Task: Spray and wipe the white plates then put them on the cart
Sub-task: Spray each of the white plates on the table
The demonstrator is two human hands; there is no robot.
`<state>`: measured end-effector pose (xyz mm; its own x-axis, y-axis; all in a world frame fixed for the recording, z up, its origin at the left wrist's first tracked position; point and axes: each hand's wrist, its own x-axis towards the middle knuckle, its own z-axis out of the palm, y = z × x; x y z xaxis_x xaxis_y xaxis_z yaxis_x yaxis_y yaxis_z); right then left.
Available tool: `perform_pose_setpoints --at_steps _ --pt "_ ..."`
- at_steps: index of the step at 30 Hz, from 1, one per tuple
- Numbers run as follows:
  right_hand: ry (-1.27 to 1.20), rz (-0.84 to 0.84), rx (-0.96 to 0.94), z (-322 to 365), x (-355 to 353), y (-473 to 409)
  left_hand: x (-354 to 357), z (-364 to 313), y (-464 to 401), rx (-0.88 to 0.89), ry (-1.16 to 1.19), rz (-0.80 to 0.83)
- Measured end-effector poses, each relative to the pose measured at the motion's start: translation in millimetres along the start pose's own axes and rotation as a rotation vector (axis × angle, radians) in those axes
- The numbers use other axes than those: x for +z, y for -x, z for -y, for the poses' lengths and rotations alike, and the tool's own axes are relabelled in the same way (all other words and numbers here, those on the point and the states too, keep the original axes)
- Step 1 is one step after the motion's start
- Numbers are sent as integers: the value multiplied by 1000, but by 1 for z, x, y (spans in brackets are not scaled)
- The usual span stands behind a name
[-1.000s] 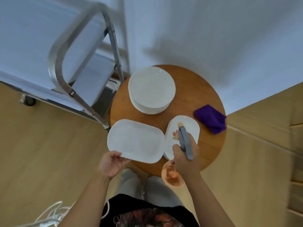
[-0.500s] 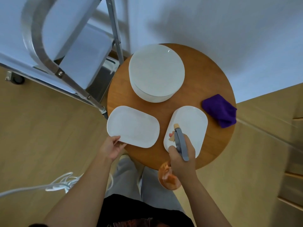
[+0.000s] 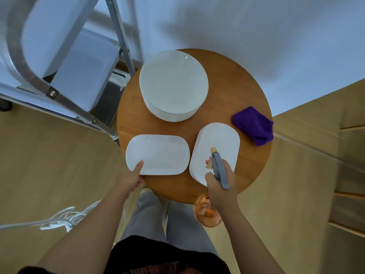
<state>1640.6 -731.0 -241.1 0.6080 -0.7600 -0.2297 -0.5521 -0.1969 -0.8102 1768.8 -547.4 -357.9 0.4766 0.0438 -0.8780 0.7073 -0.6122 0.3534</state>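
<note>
Wooden flooring surrounds a small round worktop (image 3: 246, 91) that stands against a pale wall, with a metal cart (image 3: 65, 62) just beside its left edge. At the far side of the worktop sits a stack of round white plates (image 3: 173, 84). Nearer, two oblong white plates lie side by side without touching: the left oblong plate (image 3: 158, 154) lies crosswise at the near left edge, and the right oblong plate (image 3: 216, 143) is angled lengthwise at the near right. A folded purple cloth (image 3: 253, 125) rests on the right edge of the worktop, just beyond the right oblong plate.

The left hand (image 3: 132, 177) pinches the near left corner of the left oblong plate, thumb on top and fingers tucked beneath the rim. The right hand (image 3: 220, 184) has its grip curled round the neck of a spray bottle (image 3: 218, 167), a finger on the trigger, the nozzle above the right oblong plate; the bottle's orange body hangs below the hand.

A white cable (image 3: 57, 220) lies on the floor at near left.
</note>
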Motion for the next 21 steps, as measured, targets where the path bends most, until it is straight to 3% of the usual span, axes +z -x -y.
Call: perform_pose_setpoints --at_steps 11,21 --pt "-79 -59 147 -30 -32 -3 83 -44 43 340 -239 111" --pt "-96 -34 172 -49 -54 0 124 -51 50 355 -550 94"
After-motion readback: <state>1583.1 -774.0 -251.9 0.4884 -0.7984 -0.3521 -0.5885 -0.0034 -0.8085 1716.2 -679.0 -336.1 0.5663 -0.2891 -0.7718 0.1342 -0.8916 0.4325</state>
